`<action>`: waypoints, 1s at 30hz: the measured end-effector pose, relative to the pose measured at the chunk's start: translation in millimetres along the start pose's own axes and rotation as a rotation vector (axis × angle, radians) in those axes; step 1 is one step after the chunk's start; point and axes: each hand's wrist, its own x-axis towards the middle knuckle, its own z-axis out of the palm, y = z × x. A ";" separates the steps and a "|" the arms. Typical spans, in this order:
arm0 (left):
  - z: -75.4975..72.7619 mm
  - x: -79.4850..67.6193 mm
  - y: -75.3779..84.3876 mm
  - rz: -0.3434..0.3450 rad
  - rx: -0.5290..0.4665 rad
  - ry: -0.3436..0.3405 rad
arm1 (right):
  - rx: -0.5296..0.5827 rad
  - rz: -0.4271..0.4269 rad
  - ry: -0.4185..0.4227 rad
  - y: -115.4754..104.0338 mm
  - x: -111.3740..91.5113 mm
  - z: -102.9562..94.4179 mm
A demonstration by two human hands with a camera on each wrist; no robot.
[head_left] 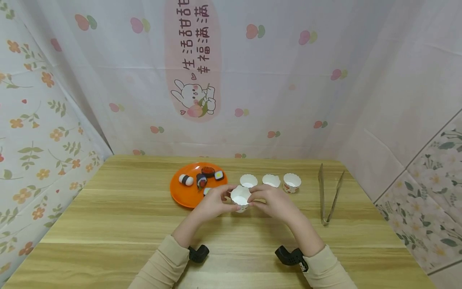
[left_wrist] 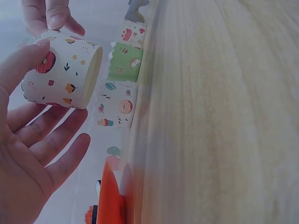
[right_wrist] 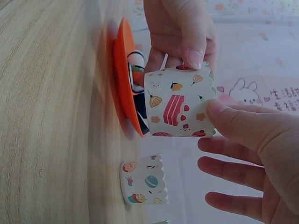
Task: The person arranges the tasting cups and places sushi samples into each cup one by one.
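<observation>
A white paper baking cup (head_left: 240,196) with a scalloped rim is held upright above the table, between both hands. My left hand (head_left: 213,205) grips its left side, thumb and fingers on the wall. From the right side my right hand (head_left: 275,202) pinches it near the rim, the other fingers spread in the right wrist view. Cake and flower prints cover the cup's wall (right_wrist: 180,105). Close behind the hands stand three more baking cups: a white one with a doughnut print (left_wrist: 117,106), a green one (left_wrist: 125,63) and another white one (head_left: 291,183).
Left of the cups lies an orange plate (head_left: 180,196) with several toy sushi pieces, including a white one with a black band (head_left: 185,180). Metal tongs (head_left: 323,200) lie spread at the right. A printed curtain (head_left: 274,88) hangs behind the wooden table (head_left: 119,208).
</observation>
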 end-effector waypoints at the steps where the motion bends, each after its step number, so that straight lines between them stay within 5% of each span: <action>1: 0.0 0.1 -0.2 0.001 0.001 0.000 | 0.002 -0.005 0.004 0.0 0.1 -0.2; 30: -1.2 -0.8 -1.3 -0.042 0.003 0.028 | -0.004 -0.088 0.090 -0.1 1.2 1.9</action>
